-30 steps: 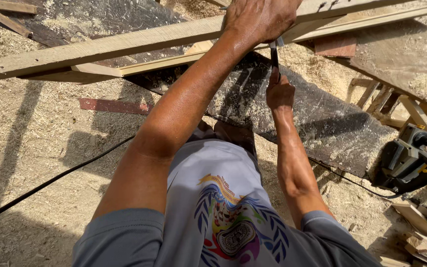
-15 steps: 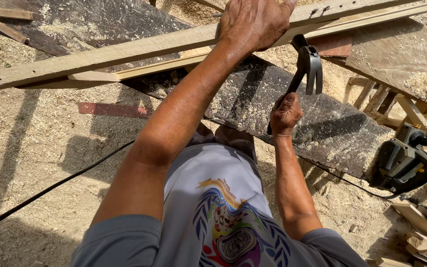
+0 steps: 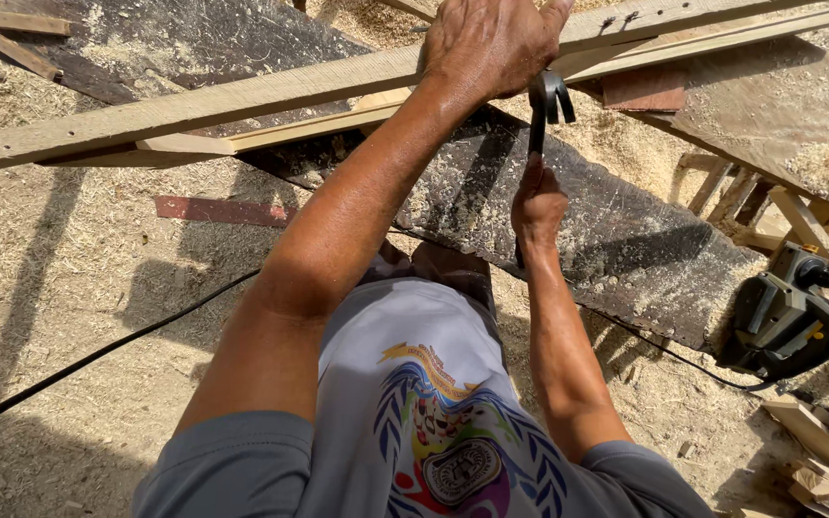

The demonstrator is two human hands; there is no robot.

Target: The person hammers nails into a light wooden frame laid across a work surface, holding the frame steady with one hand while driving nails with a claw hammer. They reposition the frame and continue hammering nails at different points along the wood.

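My left hand (image 3: 491, 43) lies flat and spread over the long pale plank (image 3: 242, 96), which runs across the top of my view from nine o'clock to two o'clock. The fingers curl over its far edge and press it down; they are not clamped shut around it, more a broad hold-down from above. My right hand (image 3: 537, 206) sits below it, toward five o'clock of the left, with its fingers wrapped tight about the handle of a claw hammer (image 3: 547, 101). The dark steel head stands upright just beside the plank's near edge, right under my left hand, claws pointing to three o'clock. Whether the head touches the wood I cannot tell.

I judge the plank to be stiff and fairly light for its length, rough-sawn, so it grips well against the palm but may leave splinters. Being long and thin, it would likely spring and bounce if left unheld, so the best place to press is close to where the hammer works. The hammer is head-heavy; a hold low on the handle gives swing, and that is about where I have it.

Beneath the plank lies a wide dark board (image 3: 616, 240) dusted with sawdust, slanting toward four o'clock. A circular saw (image 3: 784, 321) rests at four o'clock, its black cable (image 3: 98, 355) trailing off to eight o'clock across the sawdust-covered ground (image 3: 59, 269). Wood offcuts (image 3: 827, 441) pile at five o'clock.
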